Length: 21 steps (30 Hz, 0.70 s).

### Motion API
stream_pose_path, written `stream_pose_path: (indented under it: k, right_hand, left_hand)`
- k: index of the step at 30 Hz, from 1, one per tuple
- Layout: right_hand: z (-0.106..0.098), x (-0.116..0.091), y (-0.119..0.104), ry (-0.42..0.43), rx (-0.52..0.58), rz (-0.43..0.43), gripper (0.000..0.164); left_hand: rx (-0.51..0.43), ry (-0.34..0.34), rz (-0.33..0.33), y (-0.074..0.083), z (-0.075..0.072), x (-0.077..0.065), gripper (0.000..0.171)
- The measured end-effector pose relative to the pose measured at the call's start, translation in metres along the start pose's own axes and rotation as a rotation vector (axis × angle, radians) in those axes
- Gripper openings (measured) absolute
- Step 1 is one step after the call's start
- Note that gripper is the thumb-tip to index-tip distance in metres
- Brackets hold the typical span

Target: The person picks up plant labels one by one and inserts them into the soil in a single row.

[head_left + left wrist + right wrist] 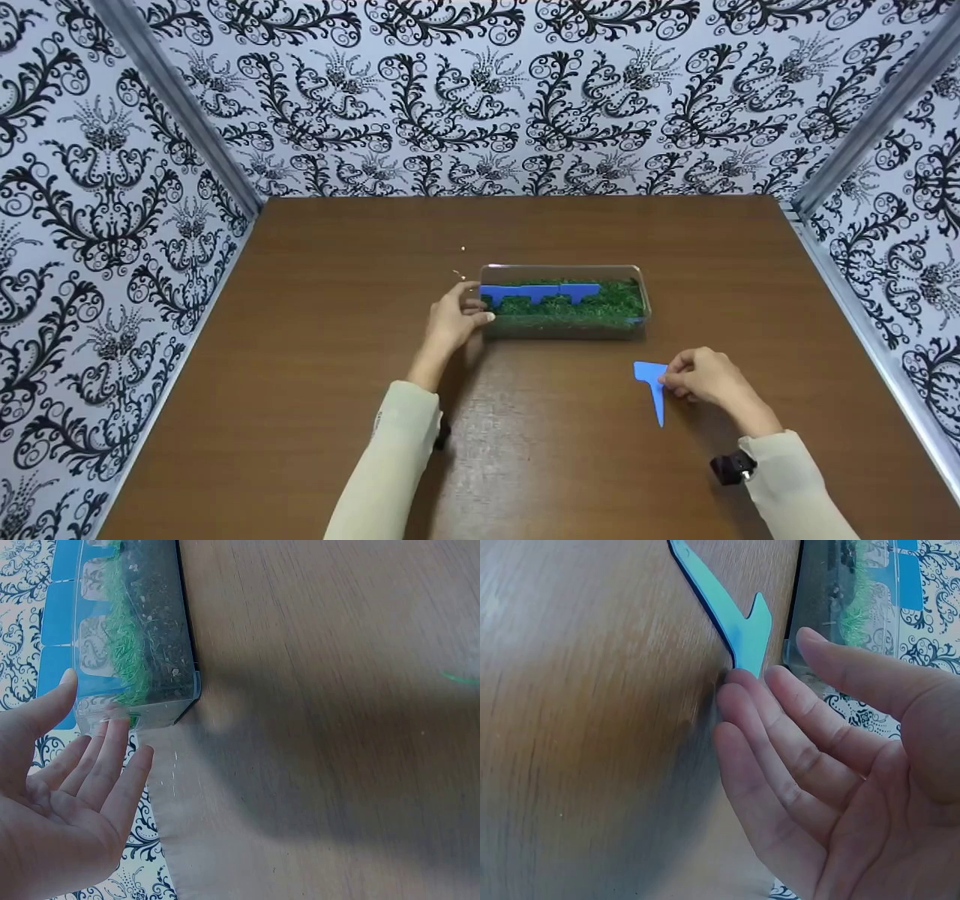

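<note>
A clear plastic container (562, 330) of green artificial grass (615, 300) over dark soil stands on the table. Along its back, blue T-shaped plant labels (517, 291) stand in a row in the grass. My left hand (451, 319) is at the container's left end, thumb by the front corner and fingers against the end wall. Lower right, a loose blue T-shaped plant label (651, 373) lies on the wooden table. Fingertips of my right hand (705, 376) touch its wide end; in the right wrist view the thumb stands apart from it and the fingers are nearly straight.
The brown wooden table (337, 300) is bounded by patterned walls (465, 97) behind and at both sides, with metal corner strips. A few small light specks (463, 248) lie behind the left hand. A green strand (461, 679) lies on the table in the left wrist view.
</note>
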State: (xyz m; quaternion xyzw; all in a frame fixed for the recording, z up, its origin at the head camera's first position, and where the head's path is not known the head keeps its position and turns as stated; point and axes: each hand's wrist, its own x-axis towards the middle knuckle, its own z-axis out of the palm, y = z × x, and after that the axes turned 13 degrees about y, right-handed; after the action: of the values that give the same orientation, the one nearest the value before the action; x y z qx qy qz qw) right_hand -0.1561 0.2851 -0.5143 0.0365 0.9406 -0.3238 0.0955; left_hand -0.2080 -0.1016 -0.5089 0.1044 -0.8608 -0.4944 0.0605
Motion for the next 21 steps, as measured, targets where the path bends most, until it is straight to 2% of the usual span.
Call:
stream_pose_path:
  k: [12, 21]
  right_hand:
    - [0.0023, -0.0017, -0.0004, -0.018, -0.016, 0.017, 0.018]
    - [0.0042, -0.0022, -0.0022, -0.037, -0.010, 0.065, 0.019]
  left_hand:
    - [-0.008, -0.008, -0.010, 0.0010, -0.0008, -0.0019, 0.059]
    - [-0.008, -0.011, 0.001, 0.0006, -0.0010, -0.0012, 0.058]
